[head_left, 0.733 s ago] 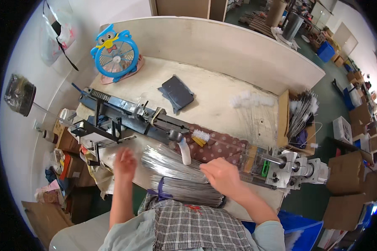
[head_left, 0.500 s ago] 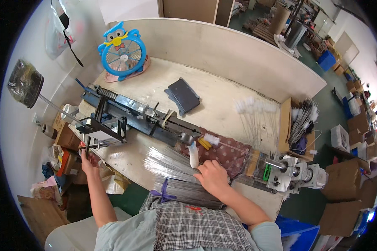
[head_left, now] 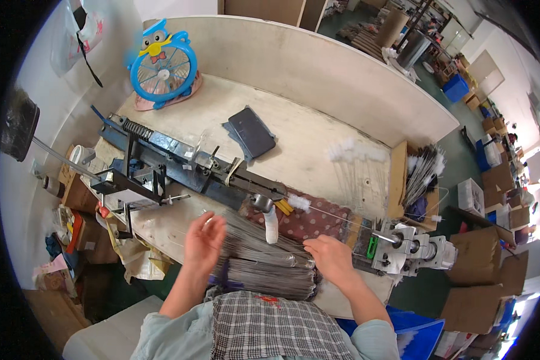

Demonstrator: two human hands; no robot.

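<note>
Wires in a thick grey bundle (head_left: pixel 264 264) lie across the near edge of the tabletop (head_left: pixel 318 144), right in front of the person, reaching from the left hand to the right hand. The left hand (head_left: pixel 203 240) rests on the bundle's left end with its fingers (head_left: pixel 213 223) spread and slightly curled over the strands. The right hand (head_left: pixel 333 258) sits at the bundle's right end, its fingers drawn together at the wire tips; whether they pinch a single wire cannot be told. A purple tie (head_left: pixel 223 277) wraps the bundle near its lower left part.

Just beyond the wires stands a white upright tube (head_left: pixel 271 223), and behind it a spotted dark-red cloth (head_left: pixel 315 221) covers the tabletop. A long dark-blue metal machine (head_left: pixel 186 165) runs slantwise from the left toward the middle, ending in a round knob (head_left: pixel 261 202). A thin rod with a white fluffy tip (head_left: pixel 299 203) stretches from there to a grey metal block (head_left: pixel 411 247) at the right edge. Farther back lie a dark flat pad (head_left: pixel 253 131) and a row of white-tipped wires (head_left: pixel 357 165). A blue owl-shaped fan (head_left: pixel 162 67) stands at the far left corner. Cardboard boxes (head_left: pixel 480 282) are stacked on the floor to the right.
</note>
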